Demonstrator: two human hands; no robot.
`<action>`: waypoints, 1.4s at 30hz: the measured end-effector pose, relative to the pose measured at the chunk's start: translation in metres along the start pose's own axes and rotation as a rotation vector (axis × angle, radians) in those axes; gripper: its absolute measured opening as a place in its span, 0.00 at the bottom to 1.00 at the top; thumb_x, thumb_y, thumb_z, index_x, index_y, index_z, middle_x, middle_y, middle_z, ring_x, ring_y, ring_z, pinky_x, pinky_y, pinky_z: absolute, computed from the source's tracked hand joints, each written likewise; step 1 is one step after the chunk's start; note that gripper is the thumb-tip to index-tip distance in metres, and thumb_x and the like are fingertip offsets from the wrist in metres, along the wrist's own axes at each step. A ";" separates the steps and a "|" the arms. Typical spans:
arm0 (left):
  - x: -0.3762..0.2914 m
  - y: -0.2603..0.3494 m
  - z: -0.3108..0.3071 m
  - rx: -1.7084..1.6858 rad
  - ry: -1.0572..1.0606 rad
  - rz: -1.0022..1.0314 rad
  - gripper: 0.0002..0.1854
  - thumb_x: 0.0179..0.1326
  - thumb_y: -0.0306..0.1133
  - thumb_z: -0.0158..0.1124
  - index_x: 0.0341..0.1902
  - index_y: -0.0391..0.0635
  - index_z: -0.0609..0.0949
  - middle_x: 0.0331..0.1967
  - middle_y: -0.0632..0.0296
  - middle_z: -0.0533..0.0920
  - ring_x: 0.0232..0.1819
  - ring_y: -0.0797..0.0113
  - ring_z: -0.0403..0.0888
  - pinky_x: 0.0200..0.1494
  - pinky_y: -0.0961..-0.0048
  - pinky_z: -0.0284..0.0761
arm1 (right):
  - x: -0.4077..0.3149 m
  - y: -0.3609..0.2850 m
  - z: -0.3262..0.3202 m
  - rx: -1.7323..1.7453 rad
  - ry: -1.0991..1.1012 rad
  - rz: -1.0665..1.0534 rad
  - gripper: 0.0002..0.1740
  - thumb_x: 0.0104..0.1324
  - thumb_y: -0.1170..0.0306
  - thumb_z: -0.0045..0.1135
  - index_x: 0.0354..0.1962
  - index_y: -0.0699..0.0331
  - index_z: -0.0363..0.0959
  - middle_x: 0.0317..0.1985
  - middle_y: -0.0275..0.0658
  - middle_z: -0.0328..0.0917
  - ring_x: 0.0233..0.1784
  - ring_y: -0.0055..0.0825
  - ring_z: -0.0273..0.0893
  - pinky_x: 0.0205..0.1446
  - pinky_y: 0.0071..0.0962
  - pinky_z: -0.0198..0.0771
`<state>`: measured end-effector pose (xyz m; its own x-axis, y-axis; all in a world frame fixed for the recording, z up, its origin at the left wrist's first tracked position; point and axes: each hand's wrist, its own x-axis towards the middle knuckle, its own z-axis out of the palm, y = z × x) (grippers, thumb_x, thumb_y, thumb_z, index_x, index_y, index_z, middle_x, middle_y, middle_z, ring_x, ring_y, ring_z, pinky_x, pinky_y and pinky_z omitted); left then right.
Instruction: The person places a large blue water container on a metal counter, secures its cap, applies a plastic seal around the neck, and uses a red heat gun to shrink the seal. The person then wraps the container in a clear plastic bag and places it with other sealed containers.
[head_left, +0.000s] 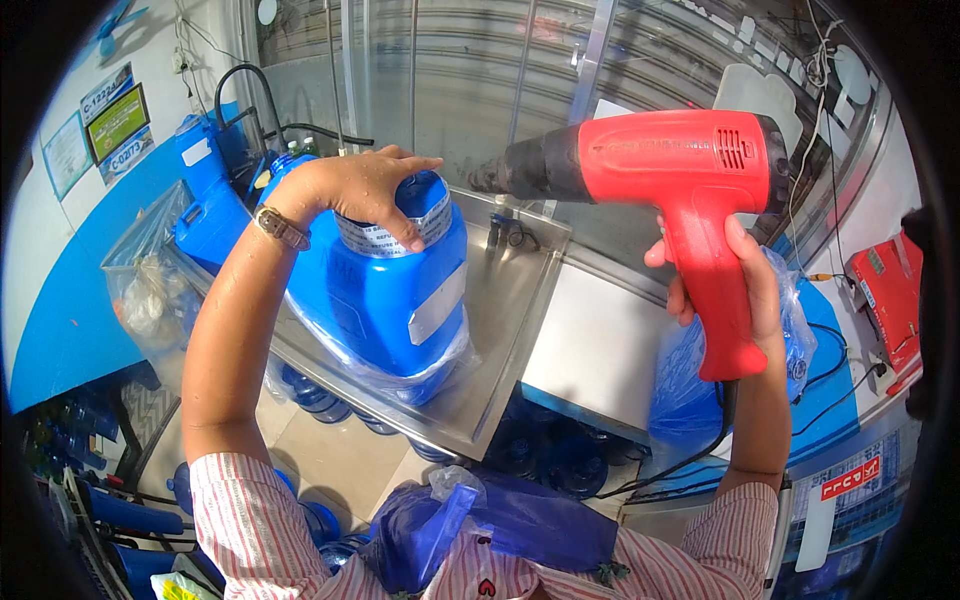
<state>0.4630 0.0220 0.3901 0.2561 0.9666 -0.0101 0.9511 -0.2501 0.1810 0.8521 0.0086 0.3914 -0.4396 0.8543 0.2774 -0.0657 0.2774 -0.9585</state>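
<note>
My left hand (367, 184) lies over the neck of a blue plastic water jug (360, 300), thumb against the front of a printed clear shrink seal band (436, 225) and fingers reaching across the top. Inside the band, the jug's blue cap (424, 193) partly shows; the rest is hidden by my hand. Thin clear plastic film hangs around the jug's lower body. In my right hand (756, 281), a red heat gun (630, 161) is held by its handle. Its dark nozzle (491, 176) points left towards the band, with a small gap between.
The jug stands on a stainless steel counter tray (517, 315). Another blue jug (202, 214) is at the left. A cord (705, 450) hangs from the heat gun. Glass panels stand behind, a white surface (592, 337) adjoins the tray, and round bottles (574, 469) sit below.
</note>
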 end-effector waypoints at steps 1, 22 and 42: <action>-0.001 0.000 0.001 0.001 0.010 0.007 0.63 0.34 0.56 0.81 0.75 0.49 0.61 0.67 0.42 0.66 0.68 0.41 0.65 0.68 0.54 0.66 | -0.001 0.000 0.000 0.023 0.015 0.018 0.39 0.71 0.42 0.37 0.53 0.74 0.69 0.37 0.49 0.82 0.16 0.26 0.76 0.14 0.21 0.69; -0.064 0.002 0.119 -0.638 1.072 -0.245 0.61 0.42 0.41 0.83 0.76 0.42 0.54 0.61 0.38 0.75 0.64 0.48 0.75 0.65 0.59 0.69 | 0.102 -0.071 0.060 -0.145 -0.401 -0.012 0.32 0.73 0.51 0.48 0.53 0.77 0.68 0.36 0.53 0.82 0.23 0.30 0.82 0.24 0.22 0.80; -0.073 0.002 0.095 -0.456 0.903 -0.291 0.63 0.40 0.46 0.82 0.76 0.40 0.53 0.60 0.42 0.77 0.65 0.48 0.73 0.66 0.60 0.68 | 0.046 -0.084 0.043 -0.027 -0.360 -0.027 0.33 0.76 0.55 0.32 0.49 0.84 0.65 0.32 0.62 0.77 0.14 0.34 0.79 0.10 0.22 0.74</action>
<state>0.4625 -0.0541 0.2975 -0.3739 0.7159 0.5897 0.7524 -0.1376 0.6442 0.7995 0.0056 0.4818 -0.7254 0.6386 0.2567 -0.0597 0.3131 -0.9478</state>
